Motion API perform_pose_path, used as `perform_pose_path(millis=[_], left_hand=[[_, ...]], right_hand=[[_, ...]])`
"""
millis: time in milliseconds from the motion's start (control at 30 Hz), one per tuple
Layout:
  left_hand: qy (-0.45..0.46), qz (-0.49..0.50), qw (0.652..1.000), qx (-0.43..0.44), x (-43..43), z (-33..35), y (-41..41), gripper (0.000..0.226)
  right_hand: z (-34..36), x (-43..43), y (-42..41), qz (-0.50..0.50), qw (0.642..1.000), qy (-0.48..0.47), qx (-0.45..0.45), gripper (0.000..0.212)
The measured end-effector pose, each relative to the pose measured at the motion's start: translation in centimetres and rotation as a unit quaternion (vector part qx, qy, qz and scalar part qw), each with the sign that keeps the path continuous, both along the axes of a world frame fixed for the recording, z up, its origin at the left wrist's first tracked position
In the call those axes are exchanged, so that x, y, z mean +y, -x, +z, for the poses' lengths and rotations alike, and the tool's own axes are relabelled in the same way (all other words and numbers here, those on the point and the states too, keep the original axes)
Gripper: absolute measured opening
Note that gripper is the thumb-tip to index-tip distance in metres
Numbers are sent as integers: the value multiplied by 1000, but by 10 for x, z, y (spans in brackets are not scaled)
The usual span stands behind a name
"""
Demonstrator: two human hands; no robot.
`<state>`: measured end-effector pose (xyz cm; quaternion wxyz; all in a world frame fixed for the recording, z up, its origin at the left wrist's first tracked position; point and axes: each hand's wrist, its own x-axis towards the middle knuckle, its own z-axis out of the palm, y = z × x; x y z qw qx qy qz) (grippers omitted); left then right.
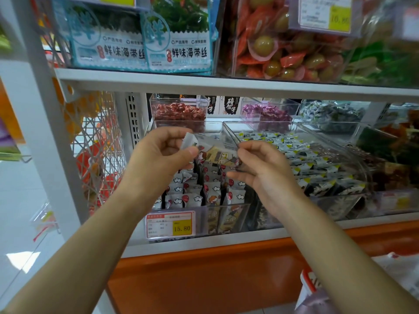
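Note:
Both of my hands hold one small snack packet (216, 152), white with a beige and red print, in front of a shop shelf. My left hand (163, 152) pinches its left end between thumb and forefinger. My right hand (260, 164) pinches its right end, the other fingers spread loosely. The packet hangs just above a clear bin (204, 214) full of similar white packets with red marks.
A second clear bin (340, 200) of black-and-white packets with yellow corners stands to the right. Bins of red, purple and blue-green sweets stand behind. A price tag (171, 224) reads 15.80. The upper shelf (226, 83) overhangs with seaweed packs and more bins. A wire rack (97, 141) stands left.

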<state>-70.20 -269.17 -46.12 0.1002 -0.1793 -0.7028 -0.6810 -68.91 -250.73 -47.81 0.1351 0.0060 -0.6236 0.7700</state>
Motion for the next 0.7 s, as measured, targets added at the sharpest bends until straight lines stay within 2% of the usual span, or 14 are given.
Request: perform_pose_path(millis=[133, 300, 500, 633, 700], left_hand=[[-30, -42, 997, 49, 2, 4, -4, 25], [-61, -78, 995, 29, -3, 4, -3, 14], [-73, -54, 996, 6, -7, 3, 2, 13], [-140, -111, 982, -60, -9, 4, 5, 12], [-107, -111, 986, -62, -10, 4, 4, 19]], right_hand=[[0, -3, 2, 24, 998, 65, -11, 11], [4, 0, 3, 71, 984, 165, 13, 27], [6, -3, 0, 69, 982, 167, 47, 29], [5, -5, -2, 51, 986, 135, 85, 28], [4, -5, -1, 35, 988, 113, 95, 28]])
